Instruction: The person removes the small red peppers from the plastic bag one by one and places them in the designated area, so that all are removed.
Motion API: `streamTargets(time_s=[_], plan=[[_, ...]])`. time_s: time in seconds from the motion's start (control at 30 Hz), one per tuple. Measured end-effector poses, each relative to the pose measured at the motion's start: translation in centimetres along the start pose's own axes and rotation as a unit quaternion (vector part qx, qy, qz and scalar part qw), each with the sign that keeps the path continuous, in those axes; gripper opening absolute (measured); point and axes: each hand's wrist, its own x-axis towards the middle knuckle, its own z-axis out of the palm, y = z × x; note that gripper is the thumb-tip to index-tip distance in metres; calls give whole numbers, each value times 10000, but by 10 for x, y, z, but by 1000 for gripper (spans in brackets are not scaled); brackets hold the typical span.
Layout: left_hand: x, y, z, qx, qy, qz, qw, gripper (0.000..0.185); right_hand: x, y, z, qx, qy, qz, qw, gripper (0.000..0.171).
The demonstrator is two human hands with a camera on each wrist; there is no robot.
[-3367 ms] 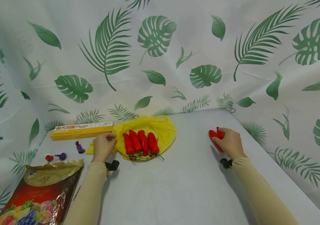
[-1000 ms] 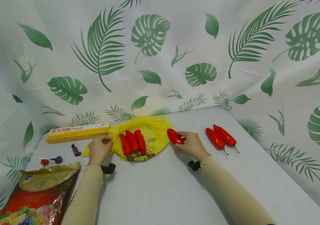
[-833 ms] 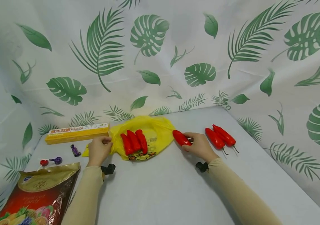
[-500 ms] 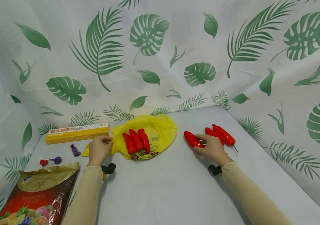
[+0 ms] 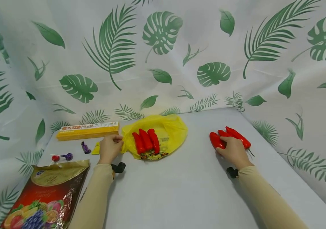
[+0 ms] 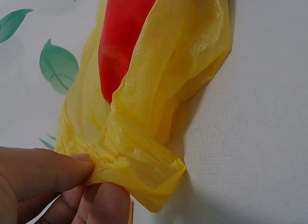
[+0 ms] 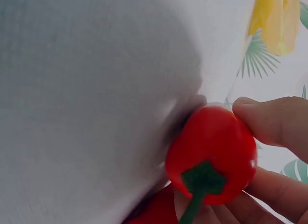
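Note:
My left hand (image 5: 110,149) pinches the edge of a yellow plastic bag (image 5: 177,135) between thumb and fingers; in the left wrist view the film bunches at the fingertips (image 6: 82,164). On the bag lie three red peppers (image 5: 146,142), side by side, stems toward me. At the right, my right hand (image 5: 234,152) grips another red pepper (image 5: 216,140), whose green stem faces the right wrist camera. Two more red peppers (image 5: 238,137) lie right beside it, partly hidden behind the hand.
A yellow pasta box (image 5: 88,131) lies behind my left hand. Nearer on the left are a purple wrapped candy (image 5: 85,148), a red lollipop (image 5: 55,158), a purple lollipop (image 5: 68,156) and a large fruit candy bag (image 5: 44,197). Patterned cloth (image 5: 163,79) rises behind the white table (image 5: 174,190).
One pepper has come off the bag, leaving three there. My right hand has carried it rightward to the two other peppers. My left hand keeps its pinch on the bag edge.

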Motion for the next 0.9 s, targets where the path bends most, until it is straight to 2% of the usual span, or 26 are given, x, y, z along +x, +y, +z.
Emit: streamTargets(time_s=[0.27, 0.43, 0.6, 0.8, 0.9], plan=[[0, -1, 0, -151, 53, -66, 9999, 20, 5, -11, -1, 15, 209, -72, 9998, 68], [1, -2, 0, -254, 71, 75, 9996, 20, 13, -29, 6, 285, 304, -282, 9987, 61], [3, -2, 1, -286, 91, 76, 9995, 19, 23, -68, 28, 930, -168, -560, 9939, 60], [2, -3, 1, -262, 103, -55, 9996, 18, 36, -120, 70, 1591, -620, -1093, 9792, 58], [1, -3, 2, -265, 112, -66, 9996, 18, 43, -140, 87, 1807, -870, -1168, 9727, 58]])
